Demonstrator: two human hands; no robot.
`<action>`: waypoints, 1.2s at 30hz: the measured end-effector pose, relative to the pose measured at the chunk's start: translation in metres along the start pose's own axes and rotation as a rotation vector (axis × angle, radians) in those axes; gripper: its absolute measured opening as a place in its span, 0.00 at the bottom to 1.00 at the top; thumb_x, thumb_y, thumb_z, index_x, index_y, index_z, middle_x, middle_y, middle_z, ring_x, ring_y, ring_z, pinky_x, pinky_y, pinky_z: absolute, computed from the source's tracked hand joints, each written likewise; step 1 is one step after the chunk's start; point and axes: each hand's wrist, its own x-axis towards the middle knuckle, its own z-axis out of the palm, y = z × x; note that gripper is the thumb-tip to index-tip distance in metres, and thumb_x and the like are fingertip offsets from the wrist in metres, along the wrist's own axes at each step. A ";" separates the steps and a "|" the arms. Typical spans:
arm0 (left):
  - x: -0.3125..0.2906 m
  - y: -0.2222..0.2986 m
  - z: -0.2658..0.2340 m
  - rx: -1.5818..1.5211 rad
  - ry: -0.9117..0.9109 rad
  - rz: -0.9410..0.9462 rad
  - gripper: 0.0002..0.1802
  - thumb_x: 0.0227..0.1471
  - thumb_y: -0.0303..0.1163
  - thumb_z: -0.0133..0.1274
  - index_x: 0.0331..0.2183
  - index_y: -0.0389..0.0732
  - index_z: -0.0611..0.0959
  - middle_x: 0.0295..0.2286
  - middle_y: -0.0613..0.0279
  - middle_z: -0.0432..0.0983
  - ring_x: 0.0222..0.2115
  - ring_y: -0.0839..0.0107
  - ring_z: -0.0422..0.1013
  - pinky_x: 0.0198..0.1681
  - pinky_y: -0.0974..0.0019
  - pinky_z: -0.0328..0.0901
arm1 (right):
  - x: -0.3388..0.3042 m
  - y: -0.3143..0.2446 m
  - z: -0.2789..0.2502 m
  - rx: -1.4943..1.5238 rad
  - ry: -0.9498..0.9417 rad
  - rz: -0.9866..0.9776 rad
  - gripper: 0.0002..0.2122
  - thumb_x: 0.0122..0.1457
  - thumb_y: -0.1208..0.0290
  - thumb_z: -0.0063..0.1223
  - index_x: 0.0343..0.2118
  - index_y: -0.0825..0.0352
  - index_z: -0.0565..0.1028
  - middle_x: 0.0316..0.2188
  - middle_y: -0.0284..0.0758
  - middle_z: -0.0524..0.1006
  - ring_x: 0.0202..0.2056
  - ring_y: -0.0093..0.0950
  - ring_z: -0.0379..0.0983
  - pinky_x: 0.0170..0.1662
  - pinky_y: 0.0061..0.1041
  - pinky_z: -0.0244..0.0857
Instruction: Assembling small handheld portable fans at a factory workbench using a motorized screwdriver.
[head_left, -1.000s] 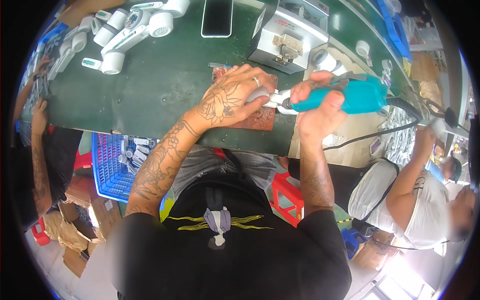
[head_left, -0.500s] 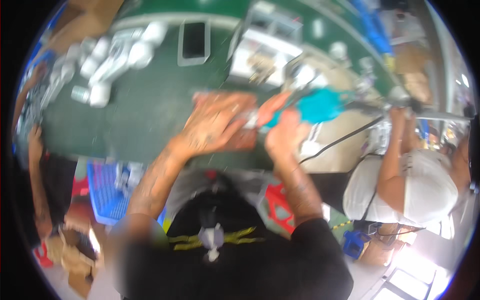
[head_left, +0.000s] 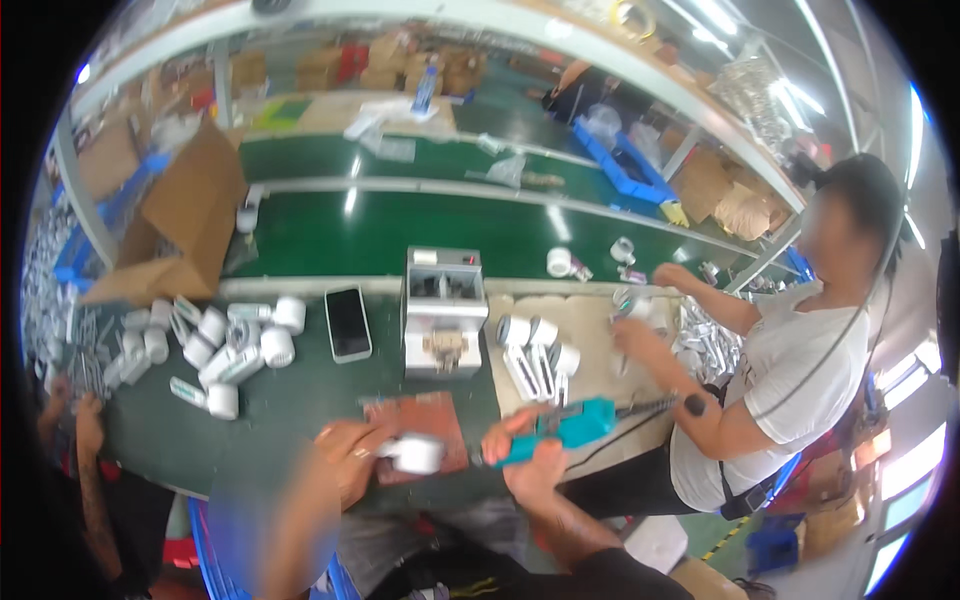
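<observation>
My right hand [head_left: 532, 468] is wrapped round a teal powered screwdriver [head_left: 572, 427], whose tip points left and whose black cord runs off to the right. My left hand [head_left: 342, 462] pinches a white plastic part with a round head [head_left: 418, 455] by its narrow end. That part lies over a reddish-brown mat [head_left: 436, 412] at the near edge of the green table [head_left: 270, 430]. Between part and screwdriver tip there is a small gap. Beyond the mat stands a grey-and-white screw feeder [head_left: 443, 318], a boxy machine with an open top tray.
Several similar white parts [head_left: 222, 360] lie at left near a white-framed phone [head_left: 348, 324]. More white parts [head_left: 540, 345] sit on brown paper at right. A co-worker in a white shirt [head_left: 765, 390] handles parts there. An open cardboard box [head_left: 185, 215] stands far left.
My view has tilted up, showing the shelves and co-worker. My hands have moved apart; the screwdriver tip is now clear of the white part, which shows over the mat.
</observation>
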 end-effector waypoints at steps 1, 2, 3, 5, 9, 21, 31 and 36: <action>-0.021 -0.012 -0.013 0.030 0.051 -0.064 0.24 0.47 0.19 0.56 0.48 0.42 0.80 0.43 0.53 0.75 0.44 0.51 0.73 0.49 0.53 0.68 | -0.004 0.001 0.001 -0.038 -0.002 -0.022 0.27 0.62 0.45 0.58 0.43 0.70 0.70 0.26 0.36 0.74 0.28 0.30 0.72 0.32 0.32 0.68; -0.045 -0.026 -0.023 0.050 0.102 -0.126 0.24 0.46 0.18 0.57 0.48 0.43 0.81 0.43 0.52 0.75 0.44 0.49 0.73 0.48 0.52 0.69 | -0.007 0.001 -0.002 -0.061 0.011 -0.010 0.27 0.63 0.45 0.58 0.43 0.70 0.70 0.25 0.35 0.74 0.27 0.29 0.72 0.31 0.31 0.68; -0.067 -0.036 -0.030 0.041 0.135 -0.258 0.23 0.46 0.16 0.57 0.46 0.43 0.81 0.43 0.50 0.75 0.45 0.46 0.73 0.49 0.51 0.69 | -0.012 -0.001 -0.004 -0.087 0.031 0.008 0.27 0.63 0.46 0.58 0.42 0.71 0.70 0.25 0.35 0.73 0.27 0.29 0.72 0.31 0.31 0.68; -0.110 -0.072 -0.048 0.142 0.162 -0.358 0.21 0.45 0.15 0.56 0.43 0.41 0.80 0.42 0.49 0.74 0.45 0.45 0.72 0.50 0.50 0.68 | -0.018 0.001 -0.011 -0.107 0.070 0.015 0.27 0.63 0.46 0.58 0.42 0.72 0.70 0.24 0.35 0.73 0.27 0.29 0.72 0.31 0.30 0.67; -0.187 -0.151 -0.078 0.447 0.402 -0.441 0.22 0.44 0.13 0.54 0.44 0.38 0.79 0.44 0.48 0.73 0.50 0.47 0.69 0.56 0.51 0.64 | -0.018 0.010 -0.022 -0.236 0.152 0.071 0.24 0.66 0.49 0.56 0.42 0.72 0.72 0.24 0.34 0.74 0.26 0.25 0.72 0.30 0.26 0.66; -0.061 -0.065 -0.068 0.193 0.651 -0.430 0.20 0.54 0.17 0.49 0.50 0.34 0.79 0.46 0.47 0.77 0.49 0.54 0.73 0.56 0.56 0.65 | -0.031 0.005 -0.042 -0.432 0.091 0.105 0.20 0.67 0.54 0.54 0.41 0.72 0.73 0.25 0.34 0.76 0.26 0.24 0.74 0.31 0.25 0.68; 0.121 0.062 0.097 -0.212 0.031 -0.075 0.31 0.58 0.35 0.59 0.59 0.37 0.70 0.36 0.50 0.82 0.34 0.53 0.80 0.40 0.55 0.75 | -0.041 -0.026 -0.061 -0.552 0.169 0.141 0.11 0.65 0.69 0.57 0.39 0.74 0.77 0.31 0.34 0.80 0.29 0.20 0.75 0.35 0.22 0.70; 0.181 0.056 0.161 0.129 -0.127 -0.018 0.31 0.61 0.47 0.55 0.58 0.39 0.72 0.35 0.45 0.81 0.34 0.49 0.80 0.37 0.51 0.74 | -0.046 -0.045 -0.081 -0.636 0.211 0.123 0.19 0.66 0.58 0.54 0.43 0.73 0.74 0.26 0.34 0.79 0.30 0.22 0.74 0.36 0.23 0.67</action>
